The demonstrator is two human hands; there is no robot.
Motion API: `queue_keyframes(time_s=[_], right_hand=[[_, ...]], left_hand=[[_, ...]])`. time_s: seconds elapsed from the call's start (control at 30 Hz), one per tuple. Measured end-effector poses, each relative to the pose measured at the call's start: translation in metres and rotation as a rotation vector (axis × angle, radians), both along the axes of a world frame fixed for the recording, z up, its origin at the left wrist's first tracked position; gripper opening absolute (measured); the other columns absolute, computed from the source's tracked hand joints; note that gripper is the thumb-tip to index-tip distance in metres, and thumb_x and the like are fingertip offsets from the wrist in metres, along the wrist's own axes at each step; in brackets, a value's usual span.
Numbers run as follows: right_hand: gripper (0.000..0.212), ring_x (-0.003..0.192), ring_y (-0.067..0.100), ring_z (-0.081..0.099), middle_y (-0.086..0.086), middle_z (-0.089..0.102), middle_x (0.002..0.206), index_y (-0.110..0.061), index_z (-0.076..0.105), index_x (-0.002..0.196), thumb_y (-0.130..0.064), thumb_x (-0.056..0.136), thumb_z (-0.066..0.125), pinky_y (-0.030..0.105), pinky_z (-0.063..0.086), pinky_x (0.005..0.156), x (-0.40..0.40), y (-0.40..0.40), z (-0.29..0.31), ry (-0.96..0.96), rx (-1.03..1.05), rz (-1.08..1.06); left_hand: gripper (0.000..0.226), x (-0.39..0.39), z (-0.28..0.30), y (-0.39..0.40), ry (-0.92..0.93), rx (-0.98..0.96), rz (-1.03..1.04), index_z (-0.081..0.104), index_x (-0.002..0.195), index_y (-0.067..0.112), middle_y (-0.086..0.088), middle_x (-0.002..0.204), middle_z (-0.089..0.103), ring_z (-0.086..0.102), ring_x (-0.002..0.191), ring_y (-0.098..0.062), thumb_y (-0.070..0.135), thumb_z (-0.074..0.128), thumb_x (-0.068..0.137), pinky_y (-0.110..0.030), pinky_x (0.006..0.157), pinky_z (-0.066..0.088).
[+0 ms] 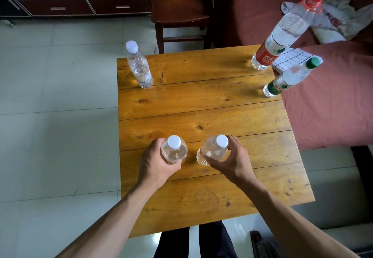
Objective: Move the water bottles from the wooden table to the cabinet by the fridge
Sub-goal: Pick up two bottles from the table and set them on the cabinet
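Observation:
The wooden table carries several clear water bottles. My left hand grips one white-capped bottle near the table's middle. Beside it, my right hand grips a second white-capped bottle, which leans to the left. A third white-capped bottle stands at the far left corner. At the far right edge stand a tall red-capped, red-labelled bottle and a smaller green-capped, green-labelled bottle.
A checked white cloth lies at the table's far right corner. A reddish-covered seat abuts the right side. A wooden chair stands behind the table, with a low dark drawer unit at the back left. Pale tiled floor lies to the left.

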State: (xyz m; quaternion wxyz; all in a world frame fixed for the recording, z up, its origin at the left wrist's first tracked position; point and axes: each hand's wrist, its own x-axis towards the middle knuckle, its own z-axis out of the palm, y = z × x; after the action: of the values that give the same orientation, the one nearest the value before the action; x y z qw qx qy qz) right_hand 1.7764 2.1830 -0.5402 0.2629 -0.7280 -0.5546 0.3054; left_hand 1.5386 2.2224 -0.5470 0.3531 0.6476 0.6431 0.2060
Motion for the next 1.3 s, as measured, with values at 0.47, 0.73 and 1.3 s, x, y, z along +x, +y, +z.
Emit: queue_keyframes(time_s=[0.47, 0.73, 1.3], right_hand=[[0.057, 0.094, 0.007, 0.065, -0.01, 0.068, 0.103, -0.025, 0.058, 0.111, -0.032, 0.066, 0.091, 0.027, 0.055, 0.081, 0.009, 0.053, 0.191, 0.166, 0.312, -0.062], [0.052, 0.088, 0.005, 0.067, -0.011, 0.07, 0.096, -0.023, 0.062, 0.106, -0.031, 0.064, 0.091, 0.034, 0.057, 0.081, 0.009, 0.069, 0.315, 0.143, 0.52, -0.087], [0.056, 0.086, 0.008, 0.066, -0.009, 0.068, 0.097, -0.026, 0.062, 0.106, -0.032, 0.058, 0.092, 0.032, 0.058, 0.073, -0.001, 0.028, 0.382, -0.076, 0.603, -0.091]], left_hand=[[0.071, 0.026, 0.195, 0.064, -0.175, 0.336, -0.03, 0.057, 0.12, 0.018, 0.004, 0.106, 0.065, 0.061, 0.091, -0.014, 0.041, 0.088, 0.06, -0.03, 0.074, 0.055], [0.073, 0.03, 0.322, 0.082, -0.194, 0.48, -0.083, 0.057, 0.125, 0.02, 0.014, 0.106, 0.06, 0.055, 0.089, 0.001, 0.041, 0.091, 0.063, -0.005, 0.069, 0.041], [0.066, 0.003, 0.367, 0.046, -0.213, 0.472, -0.054, 0.059, 0.112, 0.019, 0.008, 0.094, 0.066, 0.064, 0.08, -0.01, 0.046, 0.089, 0.058, -0.035, 0.069, 0.058]])
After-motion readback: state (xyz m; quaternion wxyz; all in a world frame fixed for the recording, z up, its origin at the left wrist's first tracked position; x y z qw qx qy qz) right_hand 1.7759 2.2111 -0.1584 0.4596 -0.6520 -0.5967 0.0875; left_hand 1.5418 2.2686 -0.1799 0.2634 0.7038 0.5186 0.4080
